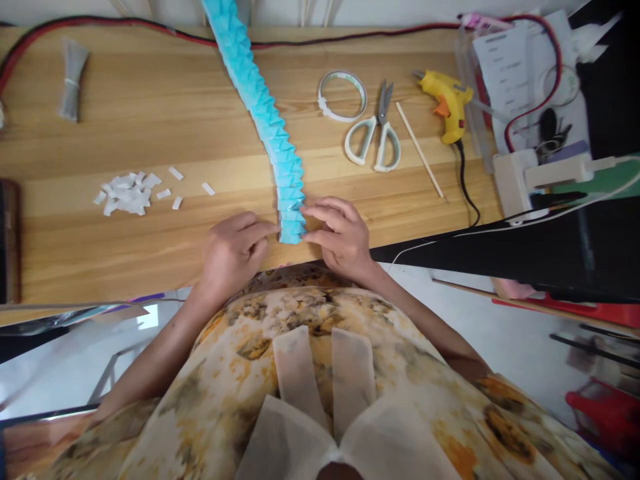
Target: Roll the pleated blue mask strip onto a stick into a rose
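Observation:
A long chain of folded blue paper pieces point(260, 107) runs from the table's far edge down to the near edge of the wooden table point(150, 120). My left hand point(234, 252) pinches the chain's near end from the left, fingers curled. From the right, my right hand point(339, 235) presses its fingertips against the same end. Both hands are closed on that last blue segment.
White paper scraps point(130, 193) lie left of the hands. A tape roll point(343, 97), white-handled scissors point(376, 130), a thin wooden stick point(419, 149) and a yellow glue gun point(447, 103) lie at the back right. Papers, cables and boxes point(530, 87) crowd the right edge.

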A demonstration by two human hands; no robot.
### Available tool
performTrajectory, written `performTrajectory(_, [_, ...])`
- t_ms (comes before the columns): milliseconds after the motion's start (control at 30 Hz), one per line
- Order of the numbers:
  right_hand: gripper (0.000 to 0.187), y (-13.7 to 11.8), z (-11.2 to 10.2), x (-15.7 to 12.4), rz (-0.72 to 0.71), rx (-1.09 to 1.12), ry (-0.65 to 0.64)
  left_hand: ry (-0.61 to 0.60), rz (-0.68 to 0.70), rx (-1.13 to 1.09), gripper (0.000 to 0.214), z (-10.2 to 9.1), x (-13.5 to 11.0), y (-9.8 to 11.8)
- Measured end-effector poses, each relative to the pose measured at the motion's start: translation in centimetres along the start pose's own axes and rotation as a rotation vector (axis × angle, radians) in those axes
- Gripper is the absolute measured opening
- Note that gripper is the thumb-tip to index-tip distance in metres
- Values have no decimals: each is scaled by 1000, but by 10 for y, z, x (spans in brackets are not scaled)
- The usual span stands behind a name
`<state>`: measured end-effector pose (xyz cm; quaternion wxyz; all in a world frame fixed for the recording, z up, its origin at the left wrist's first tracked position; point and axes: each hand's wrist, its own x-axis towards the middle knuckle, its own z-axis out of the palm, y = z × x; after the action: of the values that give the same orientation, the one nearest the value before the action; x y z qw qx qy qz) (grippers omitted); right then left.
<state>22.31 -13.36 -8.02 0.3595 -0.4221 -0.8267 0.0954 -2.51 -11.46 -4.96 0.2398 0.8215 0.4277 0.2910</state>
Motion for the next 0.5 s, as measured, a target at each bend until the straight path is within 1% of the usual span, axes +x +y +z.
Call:
performTrajectory(33, [37, 0, 0, 1, -9, -10, 16, 1, -6, -48, 35, -2, 0, 1])
performTrajectory(100, [38, 0, 1, 1, -32, -28, 47, -11, 27, -97, 33, -4, -1, 1])
performTrajectory(167, [39, 0, 1, 2, -35, -37, 53, -37, 97, -68, 30, -4, -1, 0])
performTrajectory(233, [40, 0, 1, 1, -16, -36, 29, -38, 142, 3, 29, -2, -2, -2])
performTrajectory(367, [36, 0, -1, 1, 28, 23, -1, -34, 138, 107, 30, 2, -1, -3])
performTrajectory(433, [34, 0, -3, 2, 39, 55, 20, -43, 140, 107, 31, 2, -1, -2])
performTrajectory(500, [34, -1, -5, 3, 27, 69, 57, -44, 135, 62, 31, 0, 0, -1])
